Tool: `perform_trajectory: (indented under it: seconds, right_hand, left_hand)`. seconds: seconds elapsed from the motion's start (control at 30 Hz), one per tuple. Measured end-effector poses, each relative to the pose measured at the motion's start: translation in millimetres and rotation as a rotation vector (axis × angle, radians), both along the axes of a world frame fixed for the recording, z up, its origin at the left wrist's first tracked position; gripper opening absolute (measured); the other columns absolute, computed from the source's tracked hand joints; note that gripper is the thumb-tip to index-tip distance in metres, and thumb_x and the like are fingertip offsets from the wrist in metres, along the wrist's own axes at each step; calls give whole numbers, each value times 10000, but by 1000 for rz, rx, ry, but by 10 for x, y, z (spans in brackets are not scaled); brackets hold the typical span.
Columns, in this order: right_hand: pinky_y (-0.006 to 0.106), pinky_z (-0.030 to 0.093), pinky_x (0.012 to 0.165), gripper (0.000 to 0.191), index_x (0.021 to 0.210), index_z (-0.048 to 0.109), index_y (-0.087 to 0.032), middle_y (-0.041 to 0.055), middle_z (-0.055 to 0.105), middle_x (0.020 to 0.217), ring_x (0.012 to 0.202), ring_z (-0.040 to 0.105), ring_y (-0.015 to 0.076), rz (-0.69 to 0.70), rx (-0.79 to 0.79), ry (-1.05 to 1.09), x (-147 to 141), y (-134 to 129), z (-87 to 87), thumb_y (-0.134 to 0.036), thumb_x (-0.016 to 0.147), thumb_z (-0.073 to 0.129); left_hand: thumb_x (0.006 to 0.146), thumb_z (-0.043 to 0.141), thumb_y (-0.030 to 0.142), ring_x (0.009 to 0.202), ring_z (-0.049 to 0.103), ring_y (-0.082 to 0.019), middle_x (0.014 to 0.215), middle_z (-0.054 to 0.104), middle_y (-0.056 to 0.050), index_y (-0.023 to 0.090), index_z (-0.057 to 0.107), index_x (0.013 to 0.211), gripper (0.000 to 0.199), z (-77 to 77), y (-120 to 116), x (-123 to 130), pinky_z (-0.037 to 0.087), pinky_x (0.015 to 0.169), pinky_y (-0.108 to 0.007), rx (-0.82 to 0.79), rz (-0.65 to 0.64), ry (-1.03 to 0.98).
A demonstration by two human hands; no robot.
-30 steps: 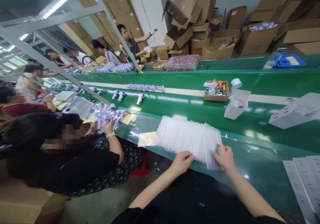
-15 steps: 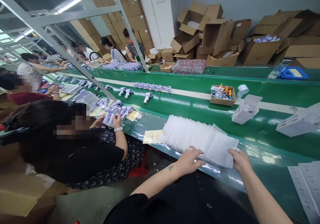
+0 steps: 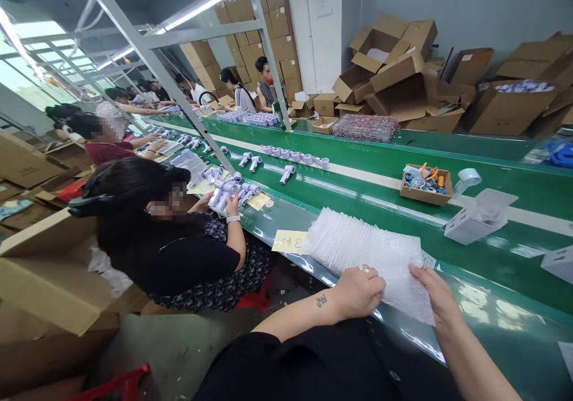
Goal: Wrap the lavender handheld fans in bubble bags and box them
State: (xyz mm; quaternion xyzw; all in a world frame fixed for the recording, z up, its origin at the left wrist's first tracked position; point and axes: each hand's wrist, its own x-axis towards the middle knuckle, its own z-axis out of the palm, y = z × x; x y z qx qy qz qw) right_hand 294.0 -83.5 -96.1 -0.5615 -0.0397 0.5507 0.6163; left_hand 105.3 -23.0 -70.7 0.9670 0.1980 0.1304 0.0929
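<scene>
"What's in your fingers?"

"A flat, whitish, see-through bubble-wrap sheet (image 3: 400, 270). It's right in front of me, at the right end of a tightly packed row of translucent bubble-wrap sheets (image 3: 340, 240) on the near, glossy green worktop (image 3: 514, 335)."

"How do you have it?"

"My right hand (image 3: 436, 296) grips its right edge, thumb on the face towards me. My left hand (image 3: 362, 290) is curled at its left side, knuckles up; I can't tell whether those fingers hold any plastic."

"And next to the row?"

"A pale yellow handwritten paper note (image 3: 289, 241), at its left end."

"Farther out?"

"A long green conveyor belt (image 3: 367, 210). On its right part stands an open white cardboard box (image 3: 477, 219); left of that, a small brown carton of coloured parts (image 3: 427, 186). Farther left is a line of pale purple ring-shaped pieces (image 3: 295, 156)."

"Anyone beside you?"

"A co-worker in black (image 3: 192, 252) on my left, both hands on pale purple plastic devices (image 3: 224, 193)."
</scene>
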Motion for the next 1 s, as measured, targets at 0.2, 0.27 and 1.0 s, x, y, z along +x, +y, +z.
perform_trajectory:
  seconds: [0.2, 0.27, 1.0]
  right_hand:
    - [218, 457, 430, 379, 835, 567, -207, -46, 637, 598, 453, 566, 121, 78, 13, -22, -109, 81, 21, -288, 544, 794]
    - [220, 450, 425, 382, 831, 565, -206, -49, 635, 589, 447, 563, 123, 86, 7, -23, -123, 114, 25, -285, 536, 794]
    - [250, 426, 411, 386, 780, 525, -219, -44, 600, 563, 434, 543, 139, 76, -58, 15, -112, 86, 32, -277, 507, 792]
  left_hand:
    - [848, 525, 457, 693, 566, -126, 670, 596, -6, 164, 537, 650, 354, 42, -46, -102, 393, 627, -224, -223, -17, -41]
    - [894, 464, 422, 708, 572, -115, 691, 610, -6, 160, 543, 656, 363, 85, -47, -129, 395, 649, -212, -276, 5, -73]
    - [809, 445, 253, 622, 576, -170, 647, 603, -60, 148, 580, 724, 191, -33, -114, -115, 433, 554, -270, -55, 102, -182]
